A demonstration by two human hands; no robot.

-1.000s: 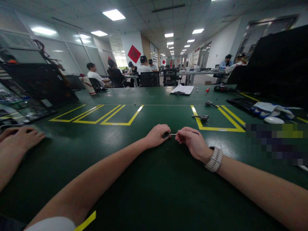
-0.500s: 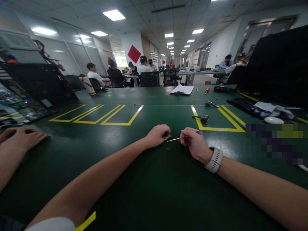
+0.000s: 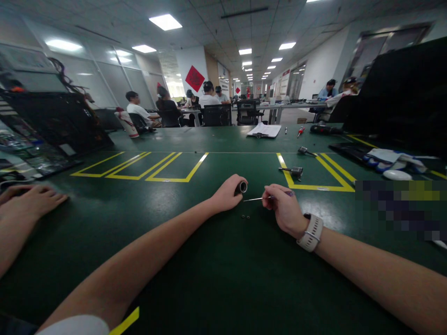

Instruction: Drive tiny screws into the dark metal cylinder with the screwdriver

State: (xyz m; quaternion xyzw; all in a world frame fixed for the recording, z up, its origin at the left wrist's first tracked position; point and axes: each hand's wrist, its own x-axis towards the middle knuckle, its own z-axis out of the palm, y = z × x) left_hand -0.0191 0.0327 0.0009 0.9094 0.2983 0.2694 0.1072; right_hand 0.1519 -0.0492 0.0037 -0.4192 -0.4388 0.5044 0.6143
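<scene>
My left hand [image 3: 227,194] is closed round a small dark cylindrical part [image 3: 241,187] with a pale ring at its open end, held just above the green table [image 3: 216,260]. My right hand [image 3: 283,207], with a white watch at the wrist, pinches a thin metal tool [image 3: 254,199] whose tip points left toward the cylinder, a short gap away. Two tiny dark rings [image 3: 245,216] lie on the table below the gap between my hands.
Another person's hands [image 3: 30,199] rest on the table at the far left beside an open black case [image 3: 52,125]. Metal tools [image 3: 293,170] lie on yellow floor-style markings ahead. Gloves [image 3: 391,158], a clipboard [image 3: 263,130] and seated people are farther back.
The thin tool has come out of the cylinder and moved right. My left hand has tipped the cylinder up a little. Two small rings now show on the table.
</scene>
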